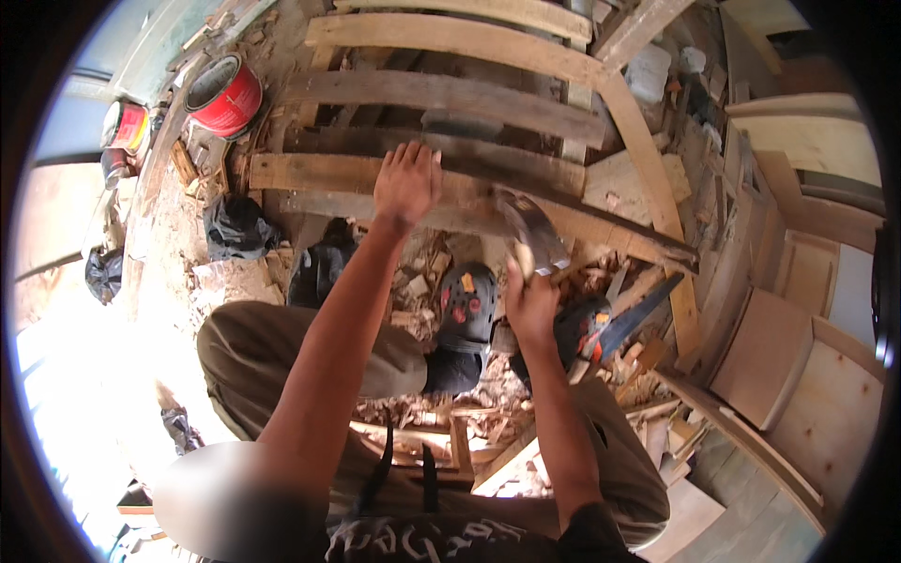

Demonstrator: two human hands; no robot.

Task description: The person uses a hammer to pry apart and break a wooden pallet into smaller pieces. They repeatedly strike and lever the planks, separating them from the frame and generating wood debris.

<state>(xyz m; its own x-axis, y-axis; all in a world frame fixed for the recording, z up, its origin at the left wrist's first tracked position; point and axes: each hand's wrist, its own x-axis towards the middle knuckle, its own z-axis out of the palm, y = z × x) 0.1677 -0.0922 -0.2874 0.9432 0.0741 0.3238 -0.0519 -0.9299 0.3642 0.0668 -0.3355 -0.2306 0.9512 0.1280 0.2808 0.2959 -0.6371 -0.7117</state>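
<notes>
My left hand [406,183] is closed over a pale wooden plank [314,175], its fingers bent across the far edge. That plank is the nearest of several parallel slats in a wooden pallet-like frame. In my right hand [532,305] is a hammer [537,233], gripped by its wooden handle. The dark metal head is raised just over the plank's right half and is slightly blurred. Whether it touches the wood I cannot tell.
A red can [225,96] stands at the far left. A handsaw [641,314] lies right of my right hand. Wood chips and scraps surround my dark clog [466,305]. A black plastic bag [236,228] sits left of the frame. Wooden panels [765,357] lean at the right.
</notes>
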